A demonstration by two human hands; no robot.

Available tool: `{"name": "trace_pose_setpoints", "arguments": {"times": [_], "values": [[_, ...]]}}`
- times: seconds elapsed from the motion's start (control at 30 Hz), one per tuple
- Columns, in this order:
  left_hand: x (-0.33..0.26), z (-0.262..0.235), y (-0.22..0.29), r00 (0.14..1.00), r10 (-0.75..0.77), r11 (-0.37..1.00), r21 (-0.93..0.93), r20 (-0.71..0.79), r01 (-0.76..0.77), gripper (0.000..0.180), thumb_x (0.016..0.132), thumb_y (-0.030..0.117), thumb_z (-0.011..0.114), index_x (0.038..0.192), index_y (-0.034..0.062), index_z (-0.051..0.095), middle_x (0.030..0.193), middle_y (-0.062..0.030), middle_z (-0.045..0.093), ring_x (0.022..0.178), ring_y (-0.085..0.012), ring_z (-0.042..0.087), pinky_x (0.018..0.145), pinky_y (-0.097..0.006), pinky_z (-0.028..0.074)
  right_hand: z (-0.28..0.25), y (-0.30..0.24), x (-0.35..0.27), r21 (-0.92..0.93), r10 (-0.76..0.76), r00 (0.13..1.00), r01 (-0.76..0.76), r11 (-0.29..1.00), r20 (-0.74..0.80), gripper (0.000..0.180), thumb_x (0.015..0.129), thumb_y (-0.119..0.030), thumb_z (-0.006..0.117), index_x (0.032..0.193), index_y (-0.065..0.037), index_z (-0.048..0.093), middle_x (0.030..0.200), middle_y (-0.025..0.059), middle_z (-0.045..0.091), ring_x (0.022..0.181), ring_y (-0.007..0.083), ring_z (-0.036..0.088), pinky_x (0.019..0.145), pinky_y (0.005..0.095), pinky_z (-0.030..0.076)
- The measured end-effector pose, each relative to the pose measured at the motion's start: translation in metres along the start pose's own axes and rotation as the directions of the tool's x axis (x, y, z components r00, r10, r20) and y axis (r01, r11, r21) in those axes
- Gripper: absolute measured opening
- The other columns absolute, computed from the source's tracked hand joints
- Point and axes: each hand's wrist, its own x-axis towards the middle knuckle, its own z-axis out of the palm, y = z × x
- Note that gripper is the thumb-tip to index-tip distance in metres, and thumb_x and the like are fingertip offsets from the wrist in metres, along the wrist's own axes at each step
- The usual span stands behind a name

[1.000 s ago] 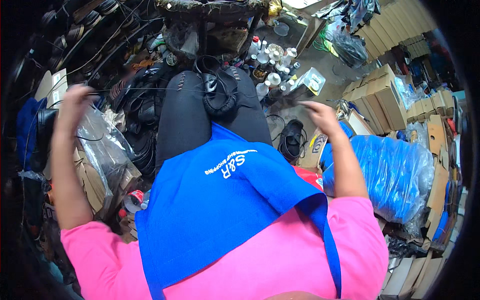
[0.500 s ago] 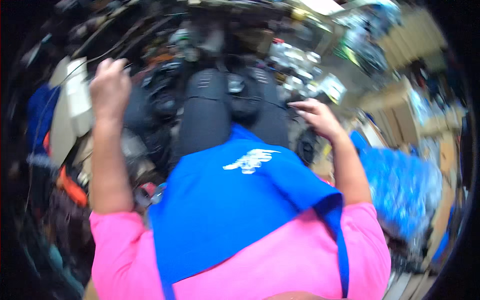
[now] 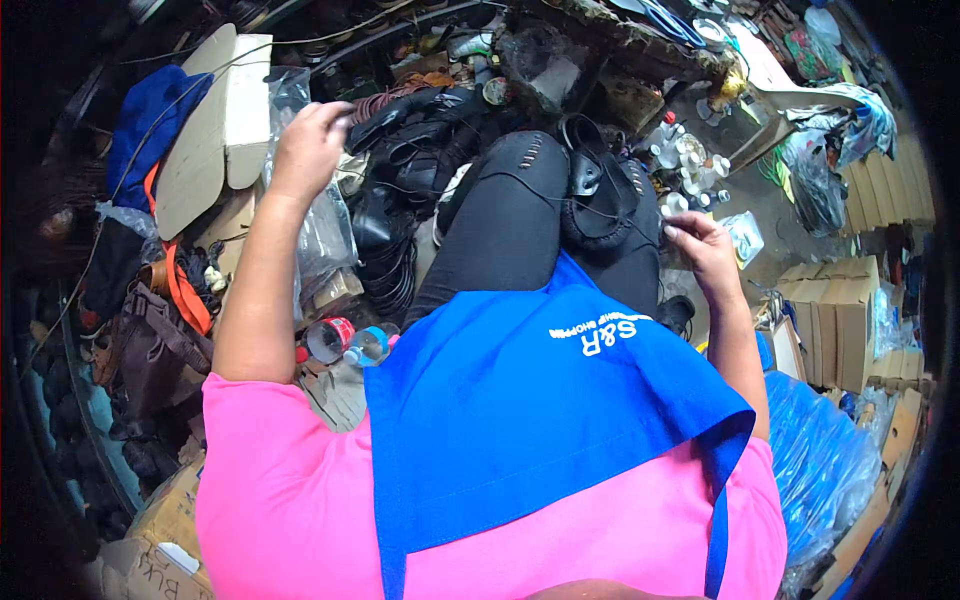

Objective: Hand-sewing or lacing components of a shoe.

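Black shoe [image 3: 598, 195] rests on your lap, on right knee. Right hand [image 3: 703, 258] beside it, fingers pinching thin thread. Left hand [image 3: 308, 148] far apart, reaching into clear plastic bag [image 3: 325, 225]; grip there cannot tell. Keep thread taut, shoe steady.

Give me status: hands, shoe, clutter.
Left hand out at the clear plastic bag, grip unclear. Right hand beside the black shoe on the lap, pinching thread, apparently. Black straps piled close by.

Blue apron [image 3: 540, 420], pink shirt [image 3: 290, 500], black shoe [image 3: 598, 195]
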Motion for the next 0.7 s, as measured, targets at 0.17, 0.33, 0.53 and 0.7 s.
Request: {"name": "trace_pose_setpoints", "arguments": {"times": [0.17,0.33,0.53,0.7], "values": [[0.012,0.066,0.113,0.914,0.372,0.888,-0.348,0.163,-0.299,0.02,0.079,0.008,0.065,0.099,0.0086,0.067,0.098,-0.0093,0.062,0.091,-0.0252,0.061,0.081,-0.033,0.048,0.002,-0.005,0.019,-0.23,-0.077,0.995,0.088,0.969,0.058,0.018,0.08,-0.009,0.066,0.097,-0.003,0.067,0.089,0.002,0.063,0.084,0.0098,0.057,0.074,0.0241,0.046],[0.022,0.125,0.193,0.71,0.647,0.688,-0.615,0.278,-0.386,0.025,0.077,0.011,0.068,0.101,0.0096,0.067,0.105,-0.0088,0.061,0.098,-0.0267,0.06,0.085,-0.035,0.049,0.007,0.004,0.023,-0.231,-0.099,0.99,0.121,0.965,0.104,0.014,0.078,-0.007,0.068,0.092,-0.004,0.069,0.087,0.0013,0.061,0.08,0.009,0.055,0.073,0.0233,0.044],[0.041,0.152,0.206,0.618,0.653,0.714,-0.629,0.439,-0.307,0.026,0.077,0.019,0.071,0.1,0.0073,0.067,0.1,-0.0105,0.059,0.097,-0.026,0.058,0.087,-0.035,0.046,0.008,0.006,0.023,-0.19,-0.091,0.987,0.116,0.975,0.136,0.015,0.077,-0.006,0.069,0.092,-0.007,0.07,0.084,-0.0004,0.058,0.079,0.0082,0.055,0.073,0.0228,0.044],[0.045,0.166,0.201,0.545,0.659,0.696,-0.695,0.519,-0.18,0.022,0.076,0.021,0.071,0.095,0.0093,0.071,0.096,-0.0087,0.06,0.094,-0.0238,0.059,0.085,-0.033,0.046,0.011,0.006,0.026,-0.182,-0.102,0.976,0.137,0.974,0.19,0.016,0.076,-0.005,0.07,0.091,-0.009,0.071,0.083,-0.0002,0.058,0.078,0.0089,0.055,0.073,0.0231,0.045]]}}
